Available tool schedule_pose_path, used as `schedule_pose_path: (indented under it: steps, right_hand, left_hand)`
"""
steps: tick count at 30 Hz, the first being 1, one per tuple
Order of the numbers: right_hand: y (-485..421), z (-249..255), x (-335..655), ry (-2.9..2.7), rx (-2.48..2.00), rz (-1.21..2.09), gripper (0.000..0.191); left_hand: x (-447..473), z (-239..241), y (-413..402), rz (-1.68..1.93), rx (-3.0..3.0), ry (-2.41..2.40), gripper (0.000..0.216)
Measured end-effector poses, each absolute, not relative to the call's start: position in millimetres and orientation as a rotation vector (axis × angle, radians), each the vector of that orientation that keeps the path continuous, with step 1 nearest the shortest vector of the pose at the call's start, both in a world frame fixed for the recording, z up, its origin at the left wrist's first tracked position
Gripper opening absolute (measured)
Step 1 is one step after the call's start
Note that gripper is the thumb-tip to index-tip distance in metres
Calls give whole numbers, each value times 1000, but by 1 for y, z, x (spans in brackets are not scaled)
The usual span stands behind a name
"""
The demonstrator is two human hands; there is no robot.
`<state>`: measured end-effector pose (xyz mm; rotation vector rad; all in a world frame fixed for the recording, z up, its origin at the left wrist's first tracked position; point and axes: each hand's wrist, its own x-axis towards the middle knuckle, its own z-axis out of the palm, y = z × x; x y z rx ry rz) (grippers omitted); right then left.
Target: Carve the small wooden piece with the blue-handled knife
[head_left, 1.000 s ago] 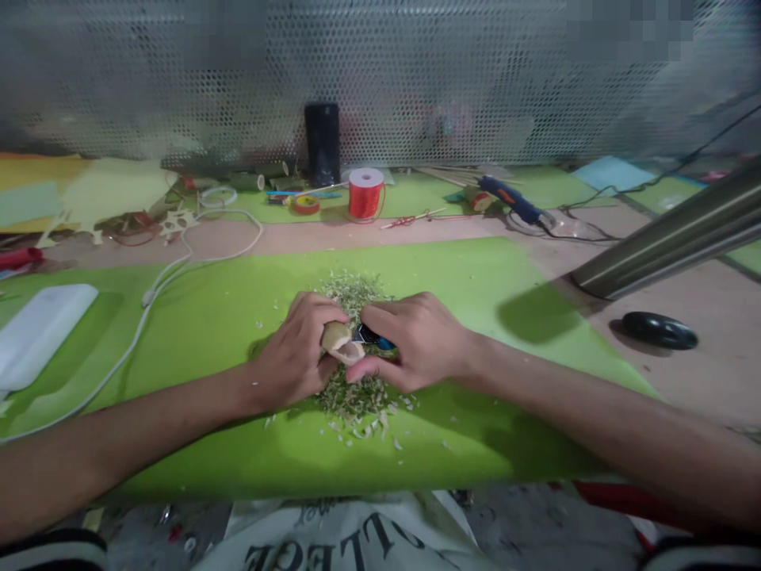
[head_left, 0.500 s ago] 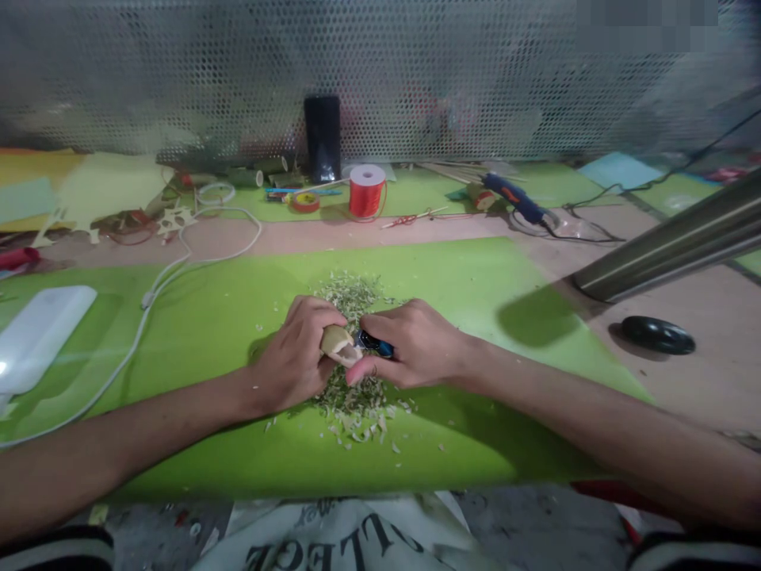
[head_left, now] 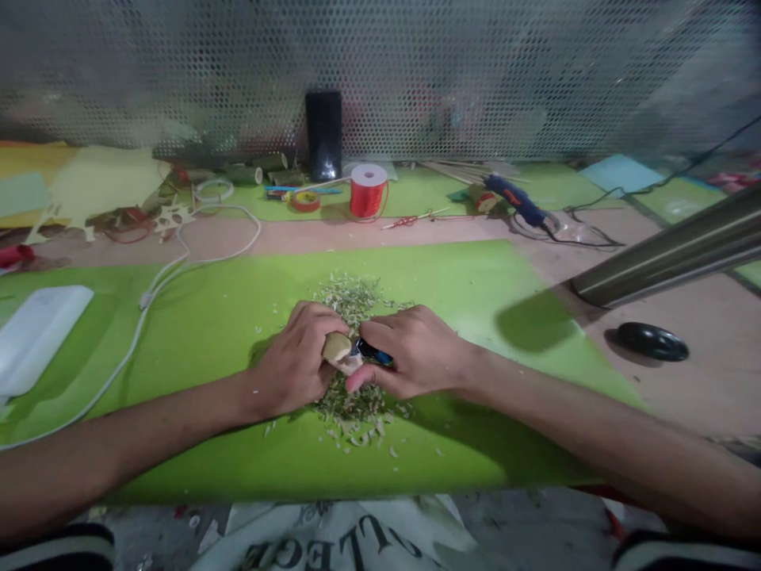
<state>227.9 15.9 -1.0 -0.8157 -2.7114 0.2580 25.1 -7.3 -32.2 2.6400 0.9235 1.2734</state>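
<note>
My left hand [head_left: 299, 353] is closed around a short piece of bamboo [head_left: 338, 346], greenish-tan outside with a pale cut end facing right. In my right hand [head_left: 413, 349] is a small knife with a dark blue and black handle [head_left: 373, 352]; its blade meets the pale end of the bamboo and is mostly hidden. My right thumb rests against the lower edge of the cut end. Beneath both hands, a heap of pale and green shavings [head_left: 357, 404] is spread over the green mat [head_left: 196, 452].
Far back stand a black phone [head_left: 324, 136] and a red thread spool [head_left: 367, 193]. A blue glue gun [head_left: 516, 200], a metal post [head_left: 659, 250] and a black oval object [head_left: 652, 341] are on the right. A white power bank [head_left: 44, 337] and white cable [head_left: 144, 300] lie left.
The bamboo has turned slightly in my left hand, so less of its hollow end shows. Both hands sit a little lower in view, still working together.
</note>
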Motion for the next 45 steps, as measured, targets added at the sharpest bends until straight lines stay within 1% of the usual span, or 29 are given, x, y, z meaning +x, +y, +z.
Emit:
schedule_pose_path:
  steps: [5, 10, 17, 23, 27, 32, 39, 41, 45]
  right_hand:
    - [19, 0, 229, -2723, -842, 359, 70]
    - [21, -1, 229, -2674, -862, 362, 74]
    - [20, -1, 229, -2627, -931, 254, 76]
    - [16, 1, 227, -2643, -885, 141, 76]
    - [16, 0, 226, -2653, -838, 94, 73]
    - [18, -2, 228, -2675, -837, 199, 73]
    - [20, 0, 227, -2626, -876, 339, 65]
    - [21, 2, 226, -2565, -796, 365, 61]
    - [19, 14, 236, -2329, -480, 353, 53]
  left_hand:
    - [25, -33, -6, 1292, 2604, 963, 27]
    - [26, -32, -5, 1294, 2584, 962, 28]
    - [28, -33, -5, 1341, 2584, 917, 26]
    - [28, -35, -4, 1310, 2581, 878, 28]
    - [27, -33, -4, 1317, 2610, 867, 32]
    - [26, -31, -4, 1302, 2675, 885, 36]
    - [26, -32, -4, 1297, 2612, 1017, 27]
    - [26, -33, -4, 1297, 2595, 1021, 26]
    - [27, -34, -5, 1316, 2590, 966, 25]
